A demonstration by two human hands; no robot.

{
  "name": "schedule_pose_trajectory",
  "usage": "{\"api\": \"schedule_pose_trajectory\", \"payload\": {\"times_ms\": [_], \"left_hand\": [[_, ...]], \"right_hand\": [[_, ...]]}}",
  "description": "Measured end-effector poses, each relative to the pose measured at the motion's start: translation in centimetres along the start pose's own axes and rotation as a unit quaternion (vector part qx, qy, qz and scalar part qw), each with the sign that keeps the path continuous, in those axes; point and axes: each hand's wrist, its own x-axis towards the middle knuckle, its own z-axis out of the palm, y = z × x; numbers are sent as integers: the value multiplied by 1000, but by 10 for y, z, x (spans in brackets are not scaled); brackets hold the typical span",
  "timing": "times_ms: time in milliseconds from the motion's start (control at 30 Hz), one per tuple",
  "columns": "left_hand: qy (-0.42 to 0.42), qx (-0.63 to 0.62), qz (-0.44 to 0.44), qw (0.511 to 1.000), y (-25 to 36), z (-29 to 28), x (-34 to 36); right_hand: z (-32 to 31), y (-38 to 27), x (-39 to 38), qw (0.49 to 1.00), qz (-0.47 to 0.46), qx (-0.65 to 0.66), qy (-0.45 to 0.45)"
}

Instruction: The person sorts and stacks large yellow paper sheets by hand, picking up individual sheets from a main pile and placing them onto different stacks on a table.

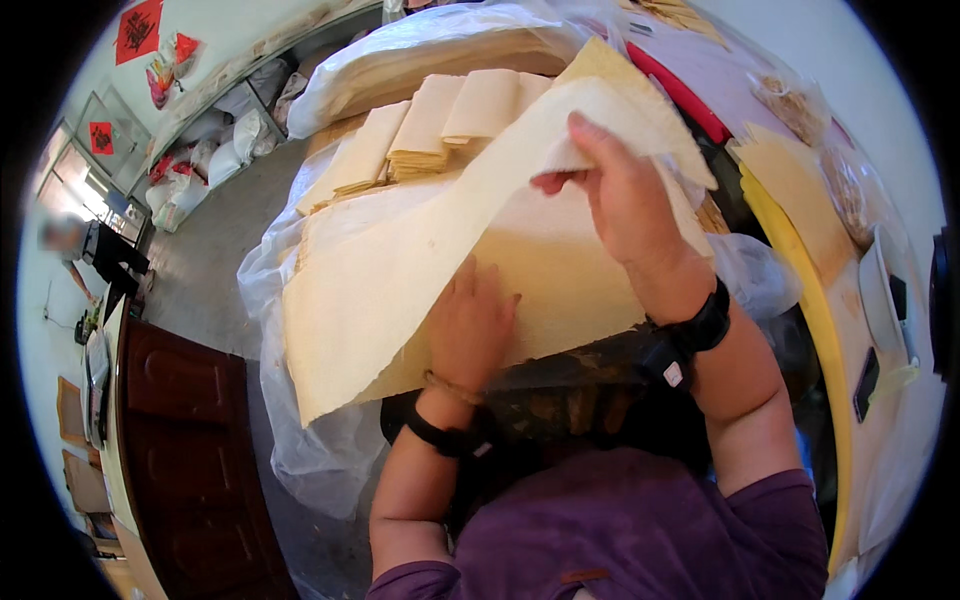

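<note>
A broad, thin cream sheet (385, 275) with rough edges is lifted at its far right and slants across the pile. My right hand (625, 180) is closed on its raised part, thumb and fingers pinching the sheet. Beneath that sheet, my left hand (475, 320) lies flat with fingers stretched out, resting on the stack of similar sheets (570, 290); the sheet's edge hides part of the hand. Just beyond lie several folded bundles of the same cream material (425, 115). I cannot tell whether the material is paper or a foodstuff.
Clear plastic film (270, 330) hangs around the pile. On the right, a table (900, 450) holds a phone (865, 385), a white basin (882, 290) and bagged goods (790, 105). A dark wooden cabinet (190, 440) stands left; a person (100, 250) is farther off. White sacks (235, 145) line the wall.
</note>
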Motion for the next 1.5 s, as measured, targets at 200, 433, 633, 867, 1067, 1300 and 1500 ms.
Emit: {"api": "schedule_pose_trajectory", "payload": {"times_ms": [200, 433, 633, 867, 1067, 1300, 1500], "left_hand": [[58, -37, 34, 997, -46, 6, 13], [6, -306, -231, 923, -73, 1, 14], [-24, -440, -247, 863, -172, 31, 12], [-75, -511, -308, 799, -161, -2, 10], [37, -924, -182, 334, -170, 6, 23], [130, -857, -331, 372, -142, -26, 37], [-99, -648, -183, 733, -69, -36, -12]], "right_hand": [[-10, -46, 45, 971, -102, 218, -17], [-46, -129, 47, 937, -172, 302, 43], [-101, -181, 44, 870, -137, 361, -307], [-120, -165, 58, 895, -292, 251, 225], [-149, -171, 47, 909, -272, 232, 214], [-151, -157, 45, 916, -248, 238, 207], [-150, -151, 39, 921, -249, 248, 167]]}}
